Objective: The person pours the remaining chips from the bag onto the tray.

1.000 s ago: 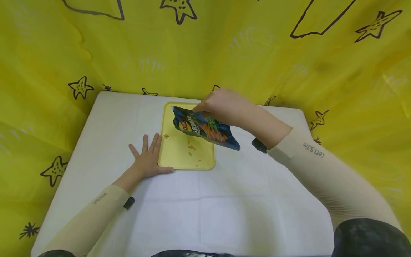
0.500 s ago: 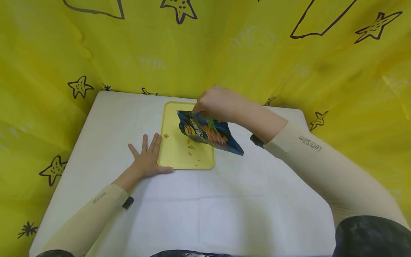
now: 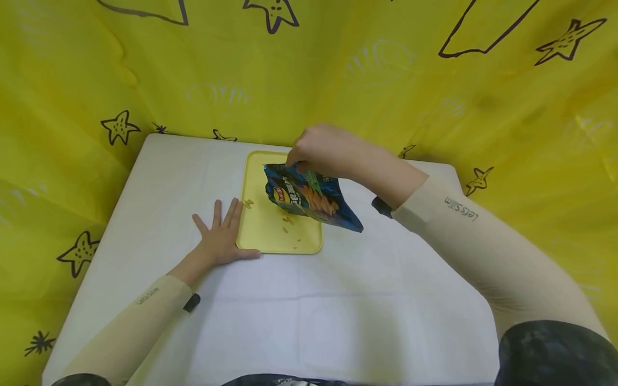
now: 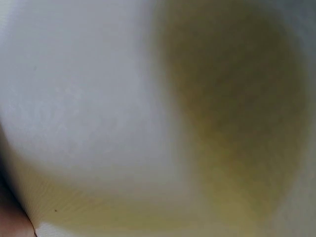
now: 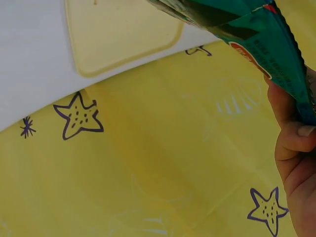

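The bag (image 3: 314, 198) tilts above the tray (image 3: 260, 236) and its crumbs (image 3: 287, 219), jutting past the tray's right edge, so any spill there could land on the tabletop (image 3: 338, 300); a weak pinch might drop the bag. The right hand (image 3: 321, 150), fingers curled, pinches its upper edge; the left hand (image 3: 219, 241), fingers straight and spread, touches the tray's left edge.

The white, round-cornered tabletop (image 3: 338, 311) stretches wide, faint creases crossing its near half. Out toward the far side lies a yellow rectangular tray (image 3: 263, 230), round-cornered and low-rimmed, and there, at its near left corner, a bare left hand (image 3: 220, 243) rests, fingers spread!
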Demonstrator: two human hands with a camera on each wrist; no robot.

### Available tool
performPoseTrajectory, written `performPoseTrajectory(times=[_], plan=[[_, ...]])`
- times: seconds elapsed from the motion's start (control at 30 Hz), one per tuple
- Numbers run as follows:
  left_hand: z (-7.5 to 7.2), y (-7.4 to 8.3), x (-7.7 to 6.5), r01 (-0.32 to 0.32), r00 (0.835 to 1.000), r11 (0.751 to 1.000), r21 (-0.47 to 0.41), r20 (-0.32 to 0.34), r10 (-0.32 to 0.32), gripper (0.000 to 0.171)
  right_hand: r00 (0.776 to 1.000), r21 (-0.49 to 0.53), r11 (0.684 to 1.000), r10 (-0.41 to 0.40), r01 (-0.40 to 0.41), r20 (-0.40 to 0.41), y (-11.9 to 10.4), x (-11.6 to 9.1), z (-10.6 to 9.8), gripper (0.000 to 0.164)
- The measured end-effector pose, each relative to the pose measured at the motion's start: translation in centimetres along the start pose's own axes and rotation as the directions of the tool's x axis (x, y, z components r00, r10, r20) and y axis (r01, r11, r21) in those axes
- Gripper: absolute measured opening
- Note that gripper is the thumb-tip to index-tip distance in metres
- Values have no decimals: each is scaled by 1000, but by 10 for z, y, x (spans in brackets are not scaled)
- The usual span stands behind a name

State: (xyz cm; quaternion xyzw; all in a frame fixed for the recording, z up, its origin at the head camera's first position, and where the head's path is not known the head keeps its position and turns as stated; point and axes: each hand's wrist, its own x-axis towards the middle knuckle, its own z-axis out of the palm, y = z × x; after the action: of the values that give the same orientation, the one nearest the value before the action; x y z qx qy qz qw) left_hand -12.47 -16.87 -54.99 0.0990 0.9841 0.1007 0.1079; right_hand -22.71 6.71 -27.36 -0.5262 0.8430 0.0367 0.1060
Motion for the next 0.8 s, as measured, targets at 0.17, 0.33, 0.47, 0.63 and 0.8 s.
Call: performPoseTrajectory(times=[0.17, 0.33, 0.47, 0.63, 0.8], plan=[[1, 0, 1, 3, 1000, 1000, 8, 0, -2, 134, 1000, 8, 1000, 11, -11, 7, 1, -2, -4, 25], [2, 0, 3, 5, 1000, 1000, 6, 4, -5, 134, 1000, 3, 1000, 0, 0, 21, -1, 0, -13, 24], [0, -1, 2, 5, 1000, 1000, 5, 3, -5, 134, 999, -3, 1000, -13, 13, 32, -2, 2, -18, 21], [-1, 0, 1, 2, 1000, 1000, -1, 3, -2, 134, 997, 9, 999, -36, 35, 66, -2, 3, -18, 18], [-2, -1, 0, -9, 1000, 1000, 3, -9, 9, 133, 998, 19, 999, -41, 40, 46, -1, 1, -18, 19]])
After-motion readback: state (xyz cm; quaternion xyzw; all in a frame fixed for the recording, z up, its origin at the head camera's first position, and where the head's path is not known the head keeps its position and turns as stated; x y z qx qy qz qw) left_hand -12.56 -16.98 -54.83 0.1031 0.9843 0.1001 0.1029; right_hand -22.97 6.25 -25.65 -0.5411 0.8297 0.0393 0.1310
